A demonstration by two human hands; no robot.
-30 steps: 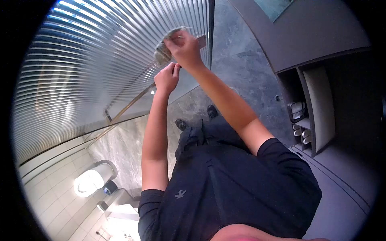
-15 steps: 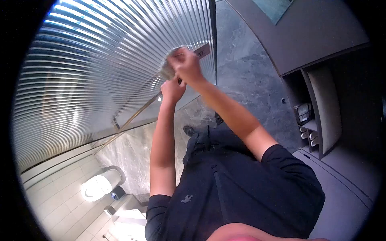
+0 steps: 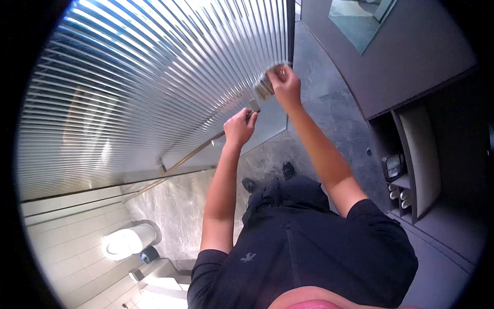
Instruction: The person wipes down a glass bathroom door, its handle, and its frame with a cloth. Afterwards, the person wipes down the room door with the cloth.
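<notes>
The ribbed glass door (image 3: 170, 77) fills the upper left of the head view. A long metal bar handle (image 3: 193, 150) runs slantwise across it. My left hand (image 3: 239, 127) is closed round the bar close to its upper end, near a small metal mount (image 3: 254, 105). Further up and to the right, my right hand (image 3: 287, 86) pinches a greyish cloth (image 3: 264, 88), which is somewhat blurred. The cloth lies at or against the glass near the door's edge; whether it touches cannot be made out.
A toilet (image 3: 131, 241) and a small dark bin (image 3: 150, 254) stand at lower left, above a white basin (image 3: 163, 288). On the right is a dark cabinet (image 3: 355, 72) with open shelves holding a wrapped packet (image 3: 393, 166) and white rolls (image 3: 404, 198). Grey stone floor (image 3: 329, 98) lies between.
My right hand has moved right with the cloth, away from my left hand. My left hand has shifted right and down in view, and the whole view has shifted slightly.
</notes>
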